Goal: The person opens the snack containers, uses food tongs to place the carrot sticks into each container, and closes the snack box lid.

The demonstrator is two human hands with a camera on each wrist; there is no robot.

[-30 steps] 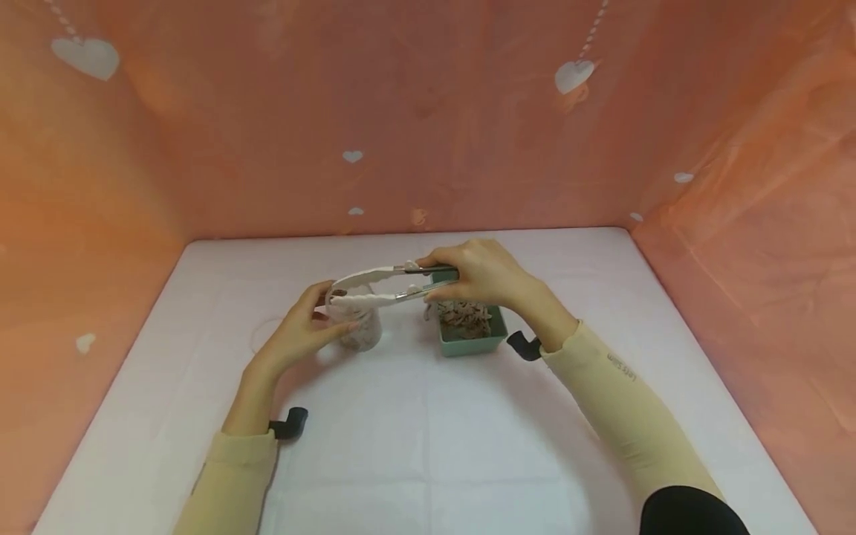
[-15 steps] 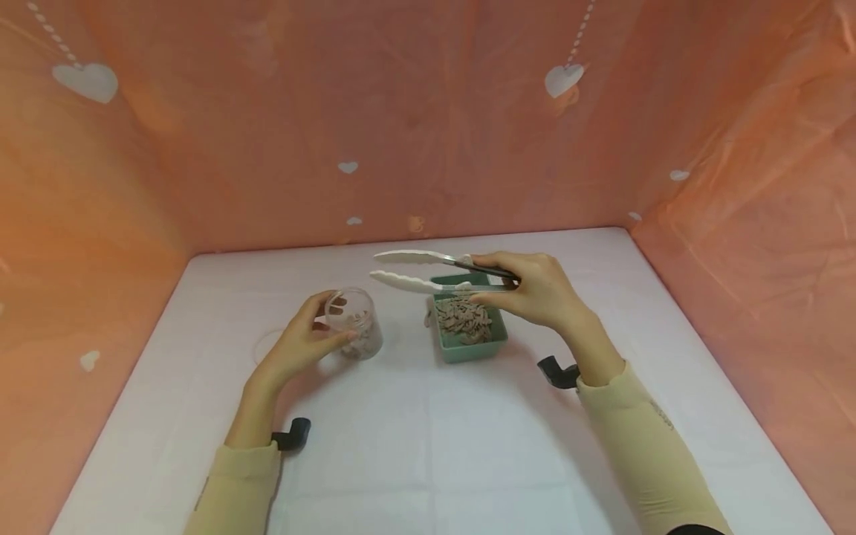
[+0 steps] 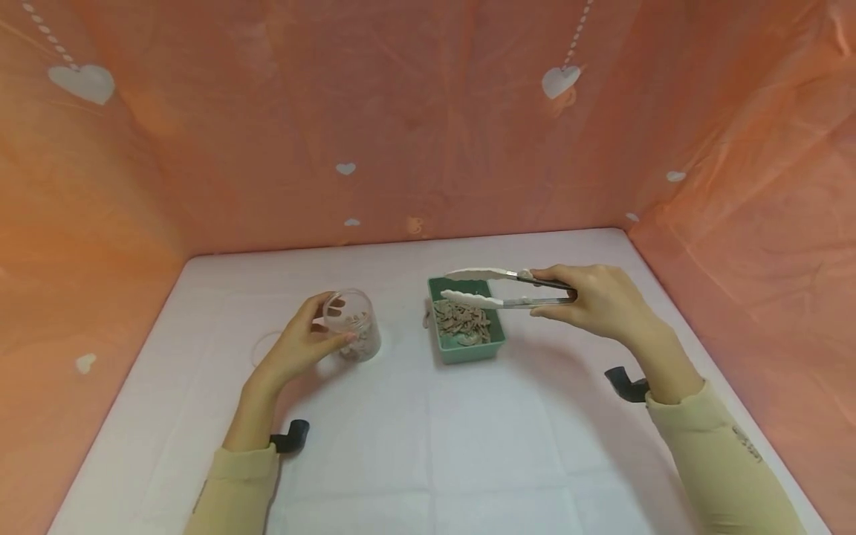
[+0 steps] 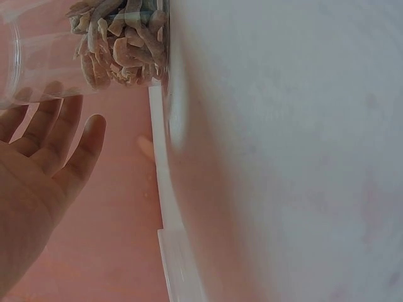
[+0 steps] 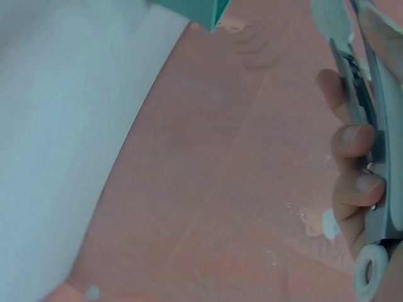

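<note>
My left hand (image 3: pixel 297 336) curls around a clear jar (image 3: pixel 364 338) standing on the table; the left wrist view shows its fingers (image 4: pixel 47 129) against the jar wall and brown strips (image 4: pixel 123 44) inside, at its base. My right hand (image 3: pixel 598 301) grips tongs (image 3: pixel 535 302) with white tips, spread apart with nothing between them, over the green container (image 3: pixel 471 354). Brownish strips (image 3: pixel 463 321) lie in that container. In the right wrist view, several fingers of the right hand (image 5: pixel 362 157) wrap the metal handles of the tongs (image 5: pixel 384 138).
A thin clear ring (image 3: pixel 255 349), perhaps a lid, lies left of the jar, partly behind the left hand. One strip (image 3: pixel 426 319) lies against the left outside of the green container. White cloth (image 3: pixel 428 431) covers the table, with orange sheeting (image 3: pixel 428 111) behind and at the sides.
My right hand has moved right with the tongs, from above the jar to above the green container. The left hand has stayed around the jar.
</note>
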